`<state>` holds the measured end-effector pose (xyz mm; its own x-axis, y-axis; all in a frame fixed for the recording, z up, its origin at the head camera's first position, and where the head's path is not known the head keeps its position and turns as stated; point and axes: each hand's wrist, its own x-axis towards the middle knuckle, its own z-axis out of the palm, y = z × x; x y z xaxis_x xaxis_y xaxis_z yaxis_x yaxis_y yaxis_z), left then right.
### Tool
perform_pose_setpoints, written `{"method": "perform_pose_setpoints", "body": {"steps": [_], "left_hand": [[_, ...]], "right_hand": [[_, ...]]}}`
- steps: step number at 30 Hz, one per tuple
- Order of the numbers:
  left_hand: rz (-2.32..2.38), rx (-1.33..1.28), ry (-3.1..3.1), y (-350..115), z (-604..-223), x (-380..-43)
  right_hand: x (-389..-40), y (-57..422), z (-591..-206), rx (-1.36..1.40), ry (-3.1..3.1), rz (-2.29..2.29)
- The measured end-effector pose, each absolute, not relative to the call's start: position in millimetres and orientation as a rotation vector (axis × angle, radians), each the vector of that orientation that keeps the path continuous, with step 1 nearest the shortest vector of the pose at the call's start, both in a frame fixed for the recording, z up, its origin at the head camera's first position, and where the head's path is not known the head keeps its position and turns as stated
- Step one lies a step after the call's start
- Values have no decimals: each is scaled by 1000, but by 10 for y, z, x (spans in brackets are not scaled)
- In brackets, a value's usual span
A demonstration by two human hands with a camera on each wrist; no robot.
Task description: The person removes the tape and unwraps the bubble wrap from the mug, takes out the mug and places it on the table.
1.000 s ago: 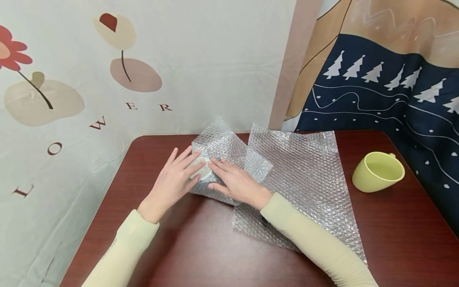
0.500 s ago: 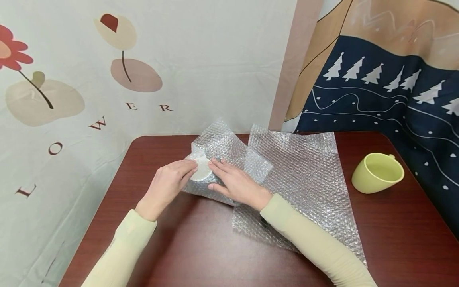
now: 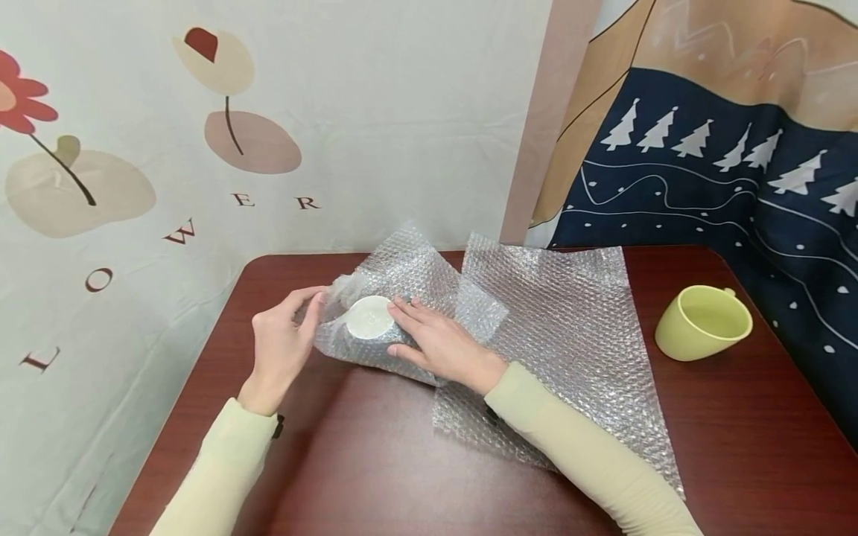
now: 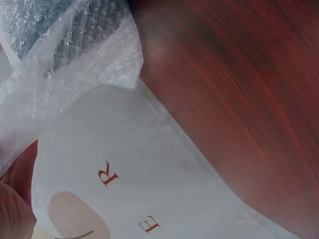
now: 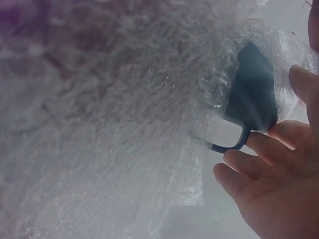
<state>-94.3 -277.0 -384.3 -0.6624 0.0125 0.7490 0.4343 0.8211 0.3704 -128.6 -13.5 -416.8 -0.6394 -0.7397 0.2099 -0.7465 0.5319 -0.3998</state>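
A dark teal mug (image 5: pixel 251 94) with a handle (image 5: pixel 242 140) lies partly wrapped in bubble wrap (image 3: pixel 402 260). In the head view its round white end (image 3: pixel 370 318) faces up out of the wrap. My left hand (image 3: pixel 284 342) pinches the wrap's left edge between thumb and fingers, pulling it out beside the mug; in the left wrist view the lifted wrap (image 4: pixel 70 74) hangs from the fingers. My right hand (image 3: pixel 442 344) rests on the mug and wrap with its fingers extended. The right wrist view shows those fingertips (image 5: pixel 259 142) against the mug near its handle.
A second bubble wrap sheet (image 3: pixel 563 335) lies flat to the right, partly beneath the right forearm. A yellow-green mug (image 3: pixel 702 324) stands on the right side of the dark red table (image 3: pixel 395 461). Printed cloths (image 3: pixel 415 134) hang behind the table.
My left hand leaves the mug's white end, grasps the wrap's edge and draws it to the left, uncovering the white round. The right hand stays in place.
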Motion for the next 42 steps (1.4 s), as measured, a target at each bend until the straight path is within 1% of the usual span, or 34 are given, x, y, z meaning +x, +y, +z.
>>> {"method": "perform_pose_setpoints", "body": {"steps": [7, 23, 26, 31, 34, 37, 42], "left_hand": [[-753, -186, -2170, -2879, -3850, -941], [-861, 42, -2212, -3130, -3910, -877], [-775, -52, -2235, -3193, -3925, -883], [-538, -529, -2170, -3255, -3931, -936], [-444, -727, -2199, -3272, -3920, -965], [-324, -752, -2304, -3298, -3901, -965], [-197, -680, -2454, -3371, -3875, -941]], "right_hand": [[-1285, -140, -4164, 1329, -2738, 732], [-1293, -148, -4182, 1333, -2728, 734], [-1290, -147, -4176, 1333, -2734, 735], [-1288, -143, -4168, 1326, -2750, 737], [-1290, -143, -4171, 1323, -2750, 731], [-1291, -146, -4177, 1329, -2742, 727], [-1288, -147, -4182, 1329, -2741, 729]]}}
